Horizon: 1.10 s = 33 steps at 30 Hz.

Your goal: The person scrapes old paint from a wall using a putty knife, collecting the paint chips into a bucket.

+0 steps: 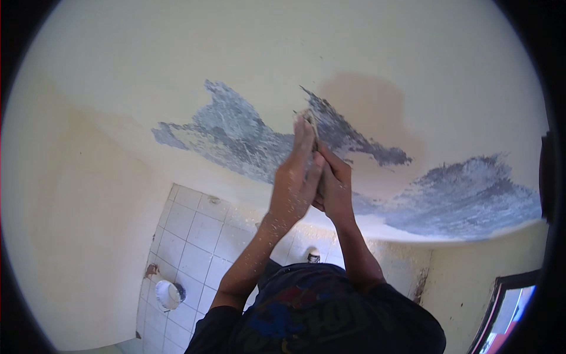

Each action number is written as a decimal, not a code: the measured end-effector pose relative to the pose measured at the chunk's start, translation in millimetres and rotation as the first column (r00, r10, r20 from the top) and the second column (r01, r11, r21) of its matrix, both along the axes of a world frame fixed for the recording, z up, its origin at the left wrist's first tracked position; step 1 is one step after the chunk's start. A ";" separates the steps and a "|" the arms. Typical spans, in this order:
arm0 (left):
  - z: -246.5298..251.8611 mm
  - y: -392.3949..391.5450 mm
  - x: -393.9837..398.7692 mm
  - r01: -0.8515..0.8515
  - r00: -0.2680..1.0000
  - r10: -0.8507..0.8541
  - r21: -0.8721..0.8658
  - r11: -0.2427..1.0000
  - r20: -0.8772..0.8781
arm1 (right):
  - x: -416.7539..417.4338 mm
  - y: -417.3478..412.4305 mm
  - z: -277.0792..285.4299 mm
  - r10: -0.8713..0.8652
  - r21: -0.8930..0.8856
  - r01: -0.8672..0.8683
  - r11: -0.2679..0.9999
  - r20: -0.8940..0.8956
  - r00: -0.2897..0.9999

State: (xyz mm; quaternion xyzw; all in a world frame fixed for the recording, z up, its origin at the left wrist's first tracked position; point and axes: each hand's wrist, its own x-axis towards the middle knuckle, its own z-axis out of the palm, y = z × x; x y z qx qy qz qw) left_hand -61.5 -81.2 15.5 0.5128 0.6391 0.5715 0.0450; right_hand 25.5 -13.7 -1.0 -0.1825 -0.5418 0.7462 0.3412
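Both hands are raised together against a cream-painted wall (274,48), over a patch of exposed grey plaster (239,132). My right hand (338,183) is wrapped around the handle end of a scraping tool (313,121), most of which the hands hide. Along the tool's other side, my left hand (292,181) lies with fingers stretched towards its tip and thumb against it. The tip meets the wall where cream paint borders a darker bare streak (336,128). Pale flecks speckle my forearms and the air around them.
Another bare grey patch (464,199) spreads to the right. Below is a white tiled floor (194,234) with debris along the wall. A white bucket (169,295) stands at lower left, and a small container (313,255) is near my body. A dark-framed opening (497,287) is at lower right.
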 end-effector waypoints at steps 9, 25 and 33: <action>-16.8 3.7 5.5 0.042 0.997 -0.045 -0.057 0.998 -0.068 | 5.7 6.2 -8.4 0.005 -0.016 -0.005 1.000 0.017 1.000; -10.8 0.9 2.4 0.099 0.995 -0.099 -0.048 0.994 -0.015 | 18.0 3.7 -0.5 0.080 -0.173 -0.077 0.982 0.006 0.997; 5.3 -0.7 -3.0 0.098 0.995 -0.098 -0.050 0.994 -0.010 | 5.4 5.2 7.2 0.056 -0.043 -0.058 0.997 -0.043 0.997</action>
